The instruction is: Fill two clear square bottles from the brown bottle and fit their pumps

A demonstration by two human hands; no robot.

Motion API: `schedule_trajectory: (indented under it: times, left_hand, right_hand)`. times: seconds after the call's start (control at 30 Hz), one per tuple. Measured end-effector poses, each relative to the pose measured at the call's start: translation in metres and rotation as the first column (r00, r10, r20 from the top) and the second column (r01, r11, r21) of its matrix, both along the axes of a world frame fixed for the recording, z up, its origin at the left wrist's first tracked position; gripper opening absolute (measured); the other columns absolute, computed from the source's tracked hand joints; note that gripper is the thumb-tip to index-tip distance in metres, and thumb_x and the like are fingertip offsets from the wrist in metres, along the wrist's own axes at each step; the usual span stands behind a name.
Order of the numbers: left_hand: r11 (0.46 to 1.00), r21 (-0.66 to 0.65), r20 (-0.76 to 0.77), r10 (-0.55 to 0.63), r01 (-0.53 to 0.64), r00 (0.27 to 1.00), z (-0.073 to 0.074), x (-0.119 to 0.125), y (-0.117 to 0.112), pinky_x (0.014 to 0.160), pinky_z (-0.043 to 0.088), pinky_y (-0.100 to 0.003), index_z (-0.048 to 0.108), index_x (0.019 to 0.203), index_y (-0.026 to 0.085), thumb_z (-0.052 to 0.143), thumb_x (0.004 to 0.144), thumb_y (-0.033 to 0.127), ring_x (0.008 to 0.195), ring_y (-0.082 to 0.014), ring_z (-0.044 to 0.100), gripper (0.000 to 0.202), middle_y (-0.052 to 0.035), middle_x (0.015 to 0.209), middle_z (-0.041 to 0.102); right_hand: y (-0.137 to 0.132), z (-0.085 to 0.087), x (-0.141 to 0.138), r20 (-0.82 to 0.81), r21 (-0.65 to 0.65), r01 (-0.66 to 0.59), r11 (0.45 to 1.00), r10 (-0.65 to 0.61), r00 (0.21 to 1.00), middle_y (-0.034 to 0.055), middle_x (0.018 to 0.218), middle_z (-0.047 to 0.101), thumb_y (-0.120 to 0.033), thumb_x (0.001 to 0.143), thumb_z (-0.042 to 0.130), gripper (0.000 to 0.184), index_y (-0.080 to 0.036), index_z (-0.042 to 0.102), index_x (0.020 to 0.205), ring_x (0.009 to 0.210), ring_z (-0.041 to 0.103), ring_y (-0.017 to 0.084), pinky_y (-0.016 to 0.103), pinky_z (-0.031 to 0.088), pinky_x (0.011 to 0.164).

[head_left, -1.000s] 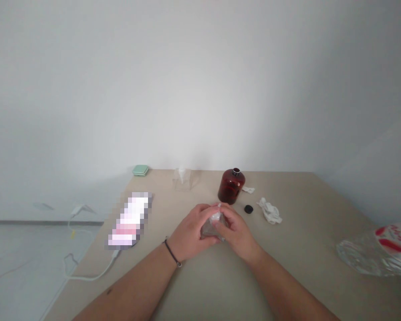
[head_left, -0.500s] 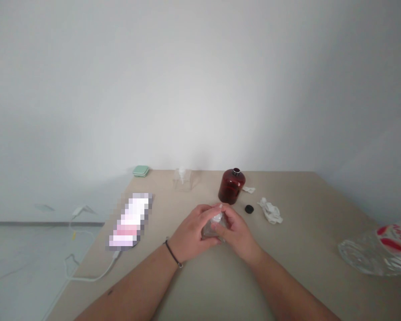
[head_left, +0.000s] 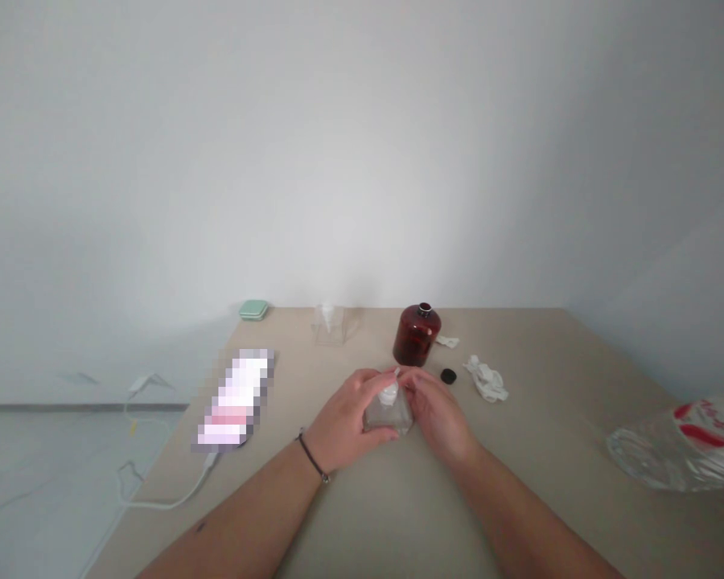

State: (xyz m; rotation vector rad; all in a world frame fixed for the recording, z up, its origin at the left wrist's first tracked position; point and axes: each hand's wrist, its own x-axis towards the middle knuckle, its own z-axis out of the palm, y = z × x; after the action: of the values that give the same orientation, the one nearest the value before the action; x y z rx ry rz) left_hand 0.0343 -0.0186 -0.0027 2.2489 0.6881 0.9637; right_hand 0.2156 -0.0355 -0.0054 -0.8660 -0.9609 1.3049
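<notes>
A small clear square bottle (head_left: 388,417) with a white, nozzle-like top (head_left: 389,392) stands between my hands, near the middle of the table. My left hand (head_left: 348,418) is wrapped round its left side, thumb in front and fingers behind. Curled fingers of my right hand (head_left: 439,414) press against the bottle's right side near the top; their tips are partly hidden. Just behind is a dark red-brown bottle (head_left: 416,338) without a cap. A black cap (head_left: 448,376) lies to the right of that bottle.
Crumpled white tissue (head_left: 487,380) lies at the right. A large clear plastic bottle (head_left: 657,450) rests on its side at the right edge. A phone (head_left: 238,398) with a white cable is at the left. Farther back are a clear square container (head_left: 331,328) and a green case (head_left: 253,310).
My right thumb has moved off the bottle's white top, and the right hand has turned to the bottle's right side. More of the clear bottle shows. My left hand keeps its grip.
</notes>
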Motion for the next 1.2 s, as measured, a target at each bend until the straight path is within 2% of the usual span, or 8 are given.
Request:
schedule_trajectory:
  times: [0.1, 0.17, 0.33, 0.53, 0.73, 0.97, 1.13, 1.2]
  left_hand:
    - [1.0, -0.005, 0.013, -0.016, 0.016, 1.0, 0.0027, 0.0, -0.0004, 0.109, 0.041, -0.048, 0.034, 0.144, 0.032, 0.078, 0.078, 0.024, 0.129, -0.0274, 0.047, 0.08, -0.0103, 0.139, 0.046]
    - [1.0, 0.0, 0.019, -0.028, 0.028, 0.999, 0.0041, 0.0, -0.0006, 0.11, 0.04, -0.048, 0.034, 0.143, 0.032, 0.078, 0.079, 0.025, 0.13, -0.0273, 0.046, 0.078, -0.0104, 0.14, 0.045]
    - [1.0, 0.009, 0.015, -0.012, 0.012, 1.0, 0.0014, 0.0005, -0.0005, 0.105, 0.043, -0.048, 0.036, 0.143, 0.031, 0.078, 0.078, 0.026, 0.124, -0.0277, 0.05, 0.077, -0.0108, 0.135, 0.048]
    - [0.999, 0.005, 0.041, -0.033, 0.032, 0.999, 0.0026, 0.0004, -0.0006, 0.109, 0.04, -0.048, 0.037, 0.141, 0.031, 0.078, 0.078, 0.024, 0.129, -0.0271, 0.046, 0.075, -0.0104, 0.14, 0.046]
    - [1.0, -0.012, 0.028, -0.012, 0.012, 1.0, 0.0014, 0.0008, -0.0006, 0.104, 0.044, -0.048, 0.04, 0.139, 0.03, 0.079, 0.076, 0.024, 0.123, -0.0278, 0.051, 0.074, -0.0109, 0.133, 0.049]
    - [0.999, -0.01, 0.055, -0.037, 0.038, 0.998, 0.0026, 0.0018, -0.0005, 0.108, 0.041, -0.048, 0.039, 0.14, 0.031, 0.078, 0.078, 0.022, 0.129, -0.0278, 0.047, 0.074, -0.0105, 0.139, 0.046]
    - [1.0, -0.017, 0.048, -0.022, 0.022, 0.999, 0.001, 0.0011, 0.0002, 0.104, 0.044, -0.048, 0.04, 0.14, 0.03, 0.079, 0.077, 0.025, 0.123, -0.0276, 0.051, 0.074, -0.0107, 0.133, 0.049]
    - [1.0, -0.018, 0.051, -0.024, 0.025, 0.998, 0.0016, 0.0011, -0.0001, 0.104, 0.044, -0.048, 0.039, 0.14, 0.03, 0.079, 0.077, 0.025, 0.123, -0.0276, 0.051, 0.075, -0.0108, 0.133, 0.049]
  right_hand:
    - [-0.0006, -0.0014, -0.0008, 0.052, -0.022, -0.051, 0.998, 0.052, 0.997, 0.0048, 0.117, 0.072, -0.043, 0.085, 0.065, 0.025, -0.026, 0.076, 0.097, 0.118, 0.058, 0.026, 0.041, 0.039, 0.105]
    - [-0.0009, -0.0008, -0.0008, 0.069, -0.039, -0.089, 0.995, 0.091, 0.993, 0.0056, 0.122, 0.07, -0.044, 0.087, 0.062, 0.027, -0.025, 0.076, 0.1, 0.122, 0.056, 0.027, 0.042, 0.038, 0.106]
    - [-0.0012, 0.0043, -0.001, -0.036, -0.022, -0.014, 1.0, 0.013, 0.999, 0.0056, 0.102, 0.073, -0.056, 0.085, 0.061, 0.04, -0.022, 0.071, 0.065, 0.104, 0.063, 0.026, 0.04, 0.044, 0.096]
    - [-0.0022, 0.0019, -0.0047, 0.067, -0.067, -0.102, 0.993, 0.106, 0.992, 0.0068, 0.116, 0.071, -0.057, 0.087, 0.058, 0.041, -0.024, 0.073, 0.104, 0.112, 0.06, 0.027, 0.042, 0.041, 0.102]
    - [-0.0014, 0.0039, -0.0035, -0.059, -0.039, -0.014, 0.999, 0.012, 0.998, 0.0049, 0.105, 0.072, -0.062, 0.083, 0.061, 0.044, -0.023, 0.069, 0.065, 0.108, 0.061, 0.026, 0.039, 0.044, 0.098]
    - [-0.0028, 0.0009, -0.0081, 0.056, -0.09, -0.086, 0.992, 0.091, 0.994, 0.0072, 0.117, 0.07, -0.061, 0.086, 0.058, 0.045, -0.024, 0.072, 0.106, 0.113, 0.059, 0.027, 0.042, 0.041, 0.101]
    - [-0.0028, 0.005, -0.0069, -0.064, -0.072, -0.015, 0.997, 0.011, 0.998, 0.0046, 0.102, 0.071, -0.066, 0.082, 0.06, 0.045, -0.024, 0.067, 0.068, 0.103, 0.062, 0.025, 0.039, 0.045, 0.094]
    - [-0.0029, 0.0043, -0.0077, -0.048, -0.062, -0.021, 0.998, 0.018, 0.999, 0.0046, 0.102, 0.071, -0.067, 0.082, 0.059, 0.044, -0.025, 0.069, 0.075, 0.105, 0.062, 0.026, 0.039, 0.044, 0.096]
